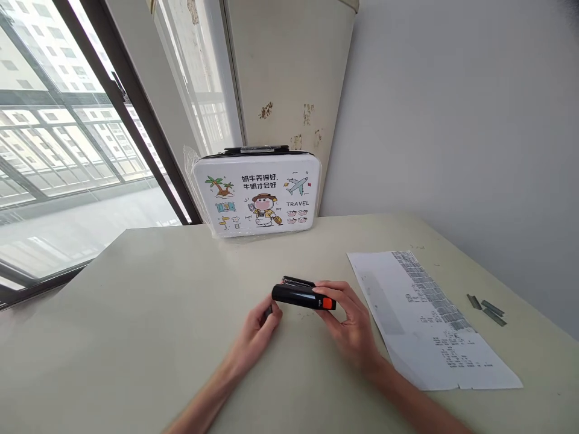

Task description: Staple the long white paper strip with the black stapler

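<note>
A black stapler (296,296) with an orange-red patch at its right end is held above the table by my right hand (350,328), thumb below and fingers on top. Its upper and lower parts look slightly apart at the left end. My left hand (257,331) is closed just below the stapler's left end, with a small dark piece (268,311) between thumb and fingers; it looks like a strip of staples, but most of it is hidden.
A printed paper sheet (384,301) lies to the right on the table (113,337). Beyond it are several grey staple strips (494,316). A white cartoon case (266,211) stands at the back, near a window (67,120) and the wall (429,120).
</note>
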`<state>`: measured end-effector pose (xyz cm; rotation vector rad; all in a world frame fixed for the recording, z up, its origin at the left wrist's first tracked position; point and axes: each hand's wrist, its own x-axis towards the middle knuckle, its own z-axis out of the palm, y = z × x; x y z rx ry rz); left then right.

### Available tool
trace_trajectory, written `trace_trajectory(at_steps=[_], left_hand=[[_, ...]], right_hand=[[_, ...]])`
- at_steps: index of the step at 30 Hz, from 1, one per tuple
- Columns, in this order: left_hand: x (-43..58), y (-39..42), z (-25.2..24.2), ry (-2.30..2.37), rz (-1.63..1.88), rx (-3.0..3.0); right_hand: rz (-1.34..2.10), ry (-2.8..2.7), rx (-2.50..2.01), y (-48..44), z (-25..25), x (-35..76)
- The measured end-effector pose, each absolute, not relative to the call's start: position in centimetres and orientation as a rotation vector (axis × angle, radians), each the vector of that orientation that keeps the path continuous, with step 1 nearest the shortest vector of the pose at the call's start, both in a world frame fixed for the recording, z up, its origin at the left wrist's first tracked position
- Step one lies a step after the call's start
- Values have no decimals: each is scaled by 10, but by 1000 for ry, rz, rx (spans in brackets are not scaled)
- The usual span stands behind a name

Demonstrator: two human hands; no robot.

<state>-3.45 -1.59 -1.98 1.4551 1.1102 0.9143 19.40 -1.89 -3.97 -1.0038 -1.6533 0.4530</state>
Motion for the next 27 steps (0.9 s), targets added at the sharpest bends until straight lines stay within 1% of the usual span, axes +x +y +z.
trace_trajectory(at_steps=[2,4,9,14,19,27], left_hand=[[-34,-16,-17,1100,857,1449],[-34,-15,-15,1075,875,1355],[-33,-9,-17,965,1139,812],[-37,-3,-18,803,1253,374],[-40,1,-18,762,1306,276],[-42,2,-20,750,1305,232]], right_hand=[[452,-1656,-1014,-18,-40,193],[459,-1653,-1031,-16,-41,193],[517,-1625,-1105,-11,-44,191],[556,-1624,-1234,6,-53,185],[486,-1731,-1220,45,-63,158],[492,-1827,-1211,98,-65,125]])
